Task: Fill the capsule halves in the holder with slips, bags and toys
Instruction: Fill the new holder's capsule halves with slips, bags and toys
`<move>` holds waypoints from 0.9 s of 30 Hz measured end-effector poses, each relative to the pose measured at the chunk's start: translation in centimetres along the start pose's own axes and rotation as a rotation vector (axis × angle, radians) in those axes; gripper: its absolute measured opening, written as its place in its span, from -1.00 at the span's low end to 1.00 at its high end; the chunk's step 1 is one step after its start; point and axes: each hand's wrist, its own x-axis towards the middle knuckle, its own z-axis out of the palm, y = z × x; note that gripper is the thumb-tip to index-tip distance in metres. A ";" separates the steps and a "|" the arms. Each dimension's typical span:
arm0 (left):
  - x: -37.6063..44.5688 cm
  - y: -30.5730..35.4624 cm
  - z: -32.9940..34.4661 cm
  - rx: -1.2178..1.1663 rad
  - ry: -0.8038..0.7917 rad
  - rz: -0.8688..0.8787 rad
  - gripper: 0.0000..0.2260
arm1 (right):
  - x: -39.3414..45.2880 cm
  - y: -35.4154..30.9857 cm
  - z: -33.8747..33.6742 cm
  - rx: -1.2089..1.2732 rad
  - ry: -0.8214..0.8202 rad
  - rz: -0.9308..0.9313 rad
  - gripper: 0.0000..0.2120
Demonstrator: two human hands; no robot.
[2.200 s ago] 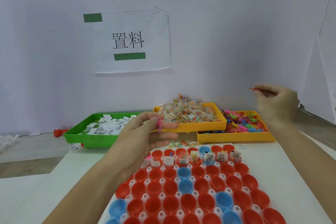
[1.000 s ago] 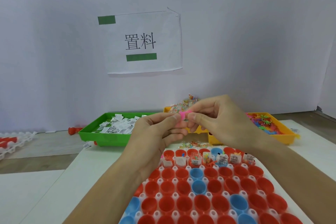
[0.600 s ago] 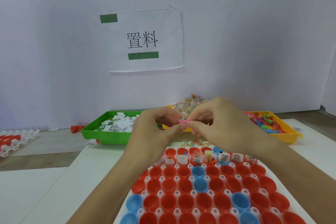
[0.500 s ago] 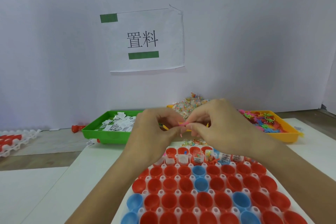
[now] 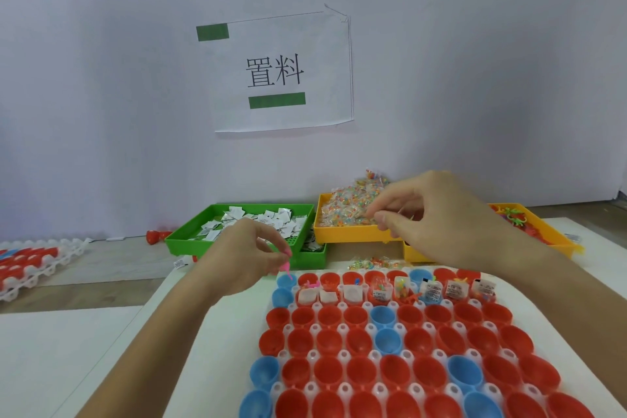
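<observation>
Left hand (image 5: 251, 254): fingertips curled downward, pinching a small pink toy (image 5: 286, 271) that hangs just above the far-left corner of the holder (image 5: 342, 358), over a blue capsule half (image 5: 284, 280). Toy thin, bright pink, with narrow prongs; finer shape too small to tell.

Right hand (image 5: 437, 217): raised above the far row, in front of the yellow bag tray (image 5: 346, 235). Thumb and forefinger drawn together, remaining fingers curled. Whether anything sits in the pinch: cannot tell.

Holder: translucent white grid, resting on a white table (image 5: 101, 349), packed with open capsule halves, mostly red, several blue. Second row from the far edge filled: white slips (image 5: 353, 292) standing in the cups at left, clear printed bags (image 5: 431, 290) and small coloured toy pieces in the cups to the right. Far row: a few cups with small toy parts visible. Nearer rows: cups showing bare interiors.

Behind the holder, left to right: green tray (image 5: 237, 243) holding loose white slips; yellow bag tray heaped with clear bags of multicoloured pieces; second yellow tray (image 5: 549, 234) with coloured plastic toys, partly hidden by the right arm. A few bags (image 5: 371, 262) loose on the table between trays and holder.

Far left: another white holder (image 5: 34, 265) with red halves, lying apart. On the wall: a paper sign (image 5: 281, 71) with two characters and two green strips.
</observation>
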 end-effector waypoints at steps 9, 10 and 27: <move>0.8 -0.9 0.8 0.225 -0.082 0.047 -0.85 | 0.1 0.5 -0.2 -0.021 0.003 -0.013 -0.86; 0.9 -1.0 1.0 0.230 -0.084 0.047 -0.85 | 0.1 0.5 -0.2 -0.020 0.005 -0.014 -0.86; 1.4 -1.9 2.3 0.264 -0.087 0.048 -0.89 | 0.3 1.9 -0.7 -0.030 0.018 0.015 -0.82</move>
